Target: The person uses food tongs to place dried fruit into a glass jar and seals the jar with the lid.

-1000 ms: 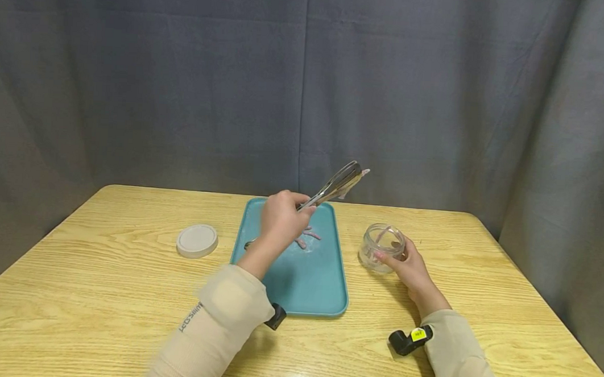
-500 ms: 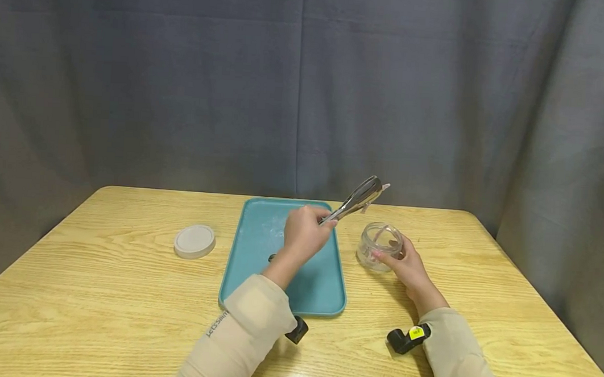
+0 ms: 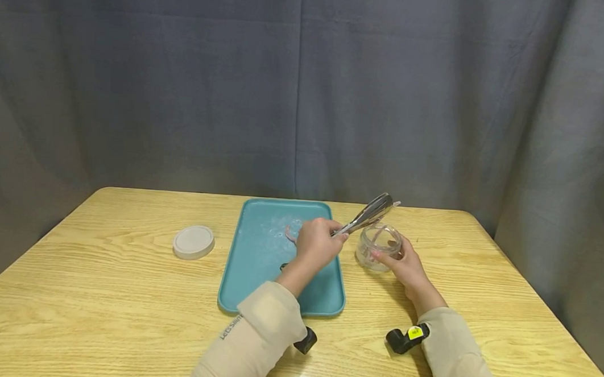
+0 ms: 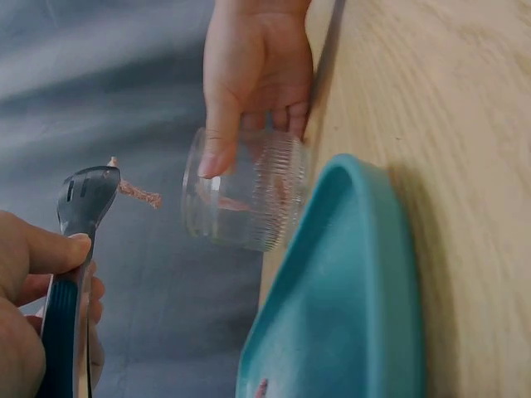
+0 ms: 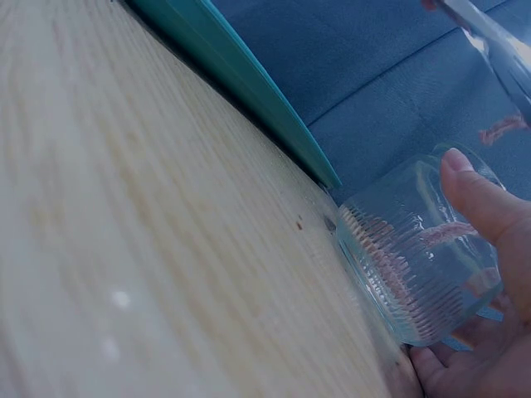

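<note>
My left hand grips metal tongs with dark handle sides. Between the tips of the tongs sticks out a pale pink, rough strip. They hang just above and behind a clear glass jar, overlapping its rim in the head view. Thumb and fingers of my right hand hold the jar round its right side as it stands upright on the table. Inside the jar lie several similar pink strips. Another pink strip shows on the teal tray, partly hidden by my left hand.
A round white lid lies on the wooden table, left of the tray. The tray's right edge lies close to the jar. Behind the table hangs a grey curtain.
My left hand has carried the tongs and the pink strip rightward and down, from over the tray to the jar. My right hand keeps its hold on the jar.
</note>
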`<state>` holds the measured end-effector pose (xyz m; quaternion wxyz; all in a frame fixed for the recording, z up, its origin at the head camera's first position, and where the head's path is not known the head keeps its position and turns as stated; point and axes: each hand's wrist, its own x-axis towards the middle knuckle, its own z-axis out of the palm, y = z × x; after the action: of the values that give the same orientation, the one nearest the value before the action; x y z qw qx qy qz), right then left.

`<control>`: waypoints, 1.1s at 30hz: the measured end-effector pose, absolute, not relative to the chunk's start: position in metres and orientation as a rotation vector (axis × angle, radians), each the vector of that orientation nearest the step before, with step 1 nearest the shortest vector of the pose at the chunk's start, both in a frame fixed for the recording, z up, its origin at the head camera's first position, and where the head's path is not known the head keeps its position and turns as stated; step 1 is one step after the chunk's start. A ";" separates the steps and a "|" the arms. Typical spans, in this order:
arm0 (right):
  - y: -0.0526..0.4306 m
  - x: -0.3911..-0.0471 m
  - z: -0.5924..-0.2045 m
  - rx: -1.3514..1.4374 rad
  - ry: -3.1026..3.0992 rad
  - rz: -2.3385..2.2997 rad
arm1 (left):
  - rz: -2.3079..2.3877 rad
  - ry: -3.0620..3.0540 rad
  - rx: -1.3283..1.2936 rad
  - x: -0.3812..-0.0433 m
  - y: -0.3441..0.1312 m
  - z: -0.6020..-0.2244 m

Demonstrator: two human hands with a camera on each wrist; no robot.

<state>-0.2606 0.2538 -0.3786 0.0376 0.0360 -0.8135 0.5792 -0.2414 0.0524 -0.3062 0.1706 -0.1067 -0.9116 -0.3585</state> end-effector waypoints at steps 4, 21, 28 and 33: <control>0.254 -0.261 -0.380 0.118 -2.490 1.781 | -1.029 -2.611 -0.301 -0.243 0.055 -0.313; 0.254 -0.262 -0.379 0.095 -2.528 1.791 | -0.984 -2.670 -0.297 -0.246 0.052 -0.328; 0.252 -0.262 -0.378 0.108 -2.510 1.790 | -0.884 -2.705 -0.298 -0.243 0.051 -0.327; 0.252 -0.262 -0.378 0.113 -2.499 1.787 | -0.883 -2.719 -0.278 -0.242 0.051 -0.326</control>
<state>-0.2617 0.2524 -0.3781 0.0336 0.0367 -0.8125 0.5808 -0.2416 0.0513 -0.3263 0.1344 -0.0959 -0.9380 -0.3047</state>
